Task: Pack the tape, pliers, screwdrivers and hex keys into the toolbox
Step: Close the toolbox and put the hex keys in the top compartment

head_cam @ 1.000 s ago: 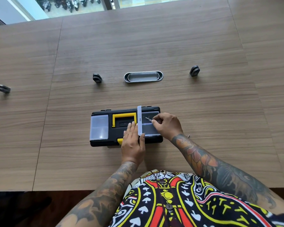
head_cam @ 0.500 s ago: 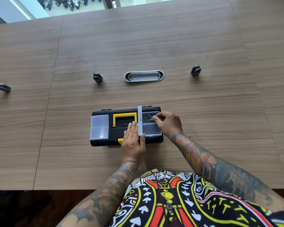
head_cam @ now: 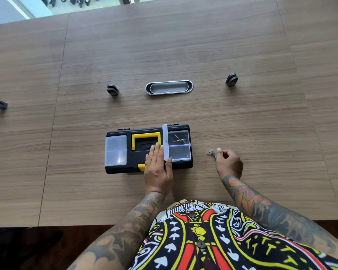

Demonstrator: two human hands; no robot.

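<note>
Left hand [head_cam: 158,168] lies flat on the toolbox lid, fingers straight and together, its thumb side against the raised clear flap. Right hand [head_cam: 229,162] rests on the table to the right of the box, fingers curled, with one fingertip just beside the loose hex keys. Whether it touches or pinches them cannot be told.

Table [head_cam: 183,55]: wood-grain top, cut off on all sides but the near edge.

Toolbox [head_cam: 125,169]: black, yellow handle [head_cam: 144,136], main lid closed so the interior is hidden. The near right part of its top is covered by the left hand.

Left organiser cover [head_cam: 115,151]: clear, closed, contents not discernible.

Right organiser compartment [head_cam: 180,152]: open, with its clear flap [head_cam: 165,142] standing upright. Its far cell holds a bent hex key [head_cam: 179,139], and the near cell's contents cannot be made out.

Oval metal insert [head_cam: 169,87]: set in the table beyond the box.

Loose hex keys [head_cam: 212,153]: a small overlapping cluster on the table, well apart from the box, too small to count.
</note>
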